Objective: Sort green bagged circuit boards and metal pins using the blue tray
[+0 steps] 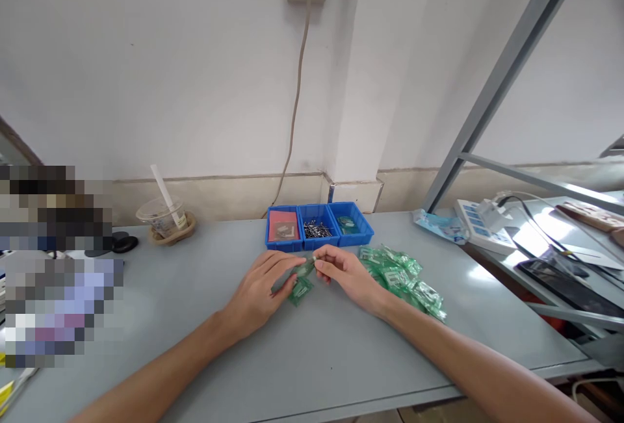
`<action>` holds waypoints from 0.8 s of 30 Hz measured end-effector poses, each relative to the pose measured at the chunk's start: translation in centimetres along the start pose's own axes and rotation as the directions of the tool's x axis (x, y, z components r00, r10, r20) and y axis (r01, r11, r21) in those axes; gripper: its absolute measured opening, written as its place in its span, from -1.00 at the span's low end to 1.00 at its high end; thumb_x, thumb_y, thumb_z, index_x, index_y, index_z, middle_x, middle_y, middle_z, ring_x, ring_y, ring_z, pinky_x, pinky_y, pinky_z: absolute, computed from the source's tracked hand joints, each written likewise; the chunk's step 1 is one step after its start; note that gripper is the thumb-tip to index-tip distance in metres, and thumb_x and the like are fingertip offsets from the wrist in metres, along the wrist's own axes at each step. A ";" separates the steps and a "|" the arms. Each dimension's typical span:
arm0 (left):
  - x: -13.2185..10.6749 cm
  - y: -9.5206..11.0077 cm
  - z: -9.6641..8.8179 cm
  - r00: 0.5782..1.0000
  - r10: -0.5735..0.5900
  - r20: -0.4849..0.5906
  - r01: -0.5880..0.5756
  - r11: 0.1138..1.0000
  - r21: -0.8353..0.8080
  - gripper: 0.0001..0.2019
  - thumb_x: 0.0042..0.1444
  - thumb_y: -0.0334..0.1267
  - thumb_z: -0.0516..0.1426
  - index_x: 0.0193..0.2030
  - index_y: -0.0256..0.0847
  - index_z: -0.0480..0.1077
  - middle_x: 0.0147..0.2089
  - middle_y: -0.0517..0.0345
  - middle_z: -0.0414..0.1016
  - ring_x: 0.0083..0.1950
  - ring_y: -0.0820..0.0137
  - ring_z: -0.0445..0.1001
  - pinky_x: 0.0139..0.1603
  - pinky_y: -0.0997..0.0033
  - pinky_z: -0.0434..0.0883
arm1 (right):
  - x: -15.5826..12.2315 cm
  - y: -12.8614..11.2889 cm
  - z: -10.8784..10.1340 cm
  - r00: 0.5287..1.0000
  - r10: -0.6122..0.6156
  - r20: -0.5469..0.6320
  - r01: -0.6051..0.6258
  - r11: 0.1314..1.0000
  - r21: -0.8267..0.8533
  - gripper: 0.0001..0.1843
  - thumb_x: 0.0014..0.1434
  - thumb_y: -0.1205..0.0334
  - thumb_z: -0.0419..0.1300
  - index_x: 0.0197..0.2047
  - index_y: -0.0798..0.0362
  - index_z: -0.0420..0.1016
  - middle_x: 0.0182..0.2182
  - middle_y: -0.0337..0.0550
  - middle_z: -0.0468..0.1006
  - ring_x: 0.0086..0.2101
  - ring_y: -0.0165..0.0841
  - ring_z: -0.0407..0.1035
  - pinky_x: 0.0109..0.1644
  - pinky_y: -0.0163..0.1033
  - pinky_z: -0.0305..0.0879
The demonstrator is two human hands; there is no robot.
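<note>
Near the middle of the table, my left hand [260, 286] pinches a small clear green plastic bag [301, 290] between thumb and fingers. The fingertips of my right hand [348, 275] are closed at the bag's upper edge, meeting the left fingertips; any small part between them is too small to make out. Just beyond my hands stand three joined blue bins [319, 245]. The left bin holds a red sheet [283, 216] with a small bag on it, the middle one many small metal pieces [316, 229], the right one some green bags [346, 223].
Right of my right hand lies a pile of filled green bags [402, 280]. Further right are a blue packet [441, 227], a power strip [482, 227] and a metal frame post [487, 85]. A plastic cup with a straw [163, 215] stands back left. Another person [58, 267] is at far left.
</note>
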State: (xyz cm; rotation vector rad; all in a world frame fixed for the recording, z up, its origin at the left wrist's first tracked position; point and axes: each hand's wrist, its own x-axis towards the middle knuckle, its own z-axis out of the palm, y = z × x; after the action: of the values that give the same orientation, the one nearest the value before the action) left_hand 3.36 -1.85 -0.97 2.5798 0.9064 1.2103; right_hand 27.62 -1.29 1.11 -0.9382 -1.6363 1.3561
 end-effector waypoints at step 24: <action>0.5 0.7 0.1 0.995 -0.077 -0.062 0.076 0.997 -0.019 -0.83 0.41 -0.33 0.09 -0.27 -0.18 0.34 -0.15 0.09 0.49 -0.13 0.33 0.43 -0.09 0.31 0.39 | -1.2 0.1 0.8 0.992 -0.061 0.111 0.097 0.933 -0.348 -0.65 0.28 0.05 0.35 0.03 -0.06 0.37 -0.20 -0.24 0.45 -0.26 -0.34 0.32 -0.21 -0.25 0.25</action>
State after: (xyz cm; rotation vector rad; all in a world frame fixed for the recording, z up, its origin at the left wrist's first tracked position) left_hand 3.95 -2.11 -0.46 2.4829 0.9931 1.2781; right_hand 27.35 -2.69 0.82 -1.0090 -2.0158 1.0865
